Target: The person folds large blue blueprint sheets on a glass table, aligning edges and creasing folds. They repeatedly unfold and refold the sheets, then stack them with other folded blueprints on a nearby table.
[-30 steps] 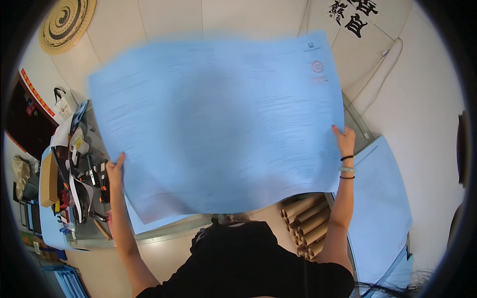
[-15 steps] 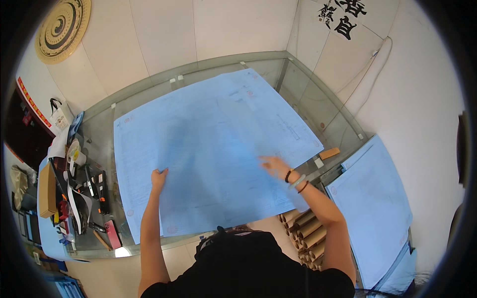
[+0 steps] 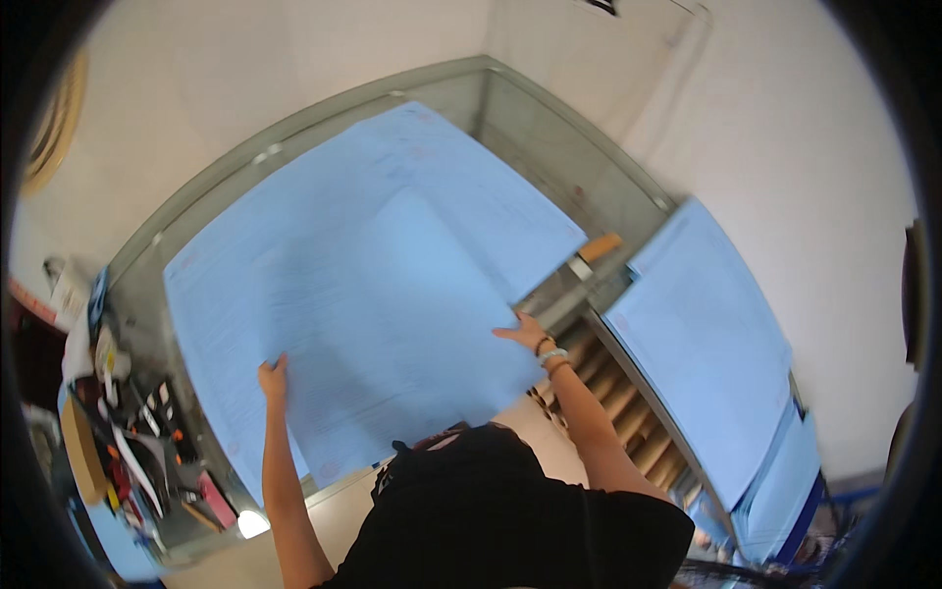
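Note:
A large blue printed sheet (image 3: 392, 314) lies on a slightly larger blue sheet (image 3: 500, 206) on the glass table (image 3: 226, 216). My left hand (image 3: 274, 378) grips the upper sheet's left edge between thumb and fingers. At that sheet's right edge, my right hand (image 3: 522, 334) has its fingers spread apart, touching the paper. Fine print on both sheets is too blurred to make out.
Tools and packets (image 3: 147, 442) crowd the table's left end, beside a cardboard box (image 3: 80, 452). A wooden block (image 3: 601, 247) sits near the right corner. More blue sheets (image 3: 706, 353) lie at right, with cardboard tubes (image 3: 628, 422) underneath. Walls border the table's back.
The raised sheet has come down onto the one on the table. Both hands have lowered; my right hand has shifted left. The view has tilted toward the tabletop.

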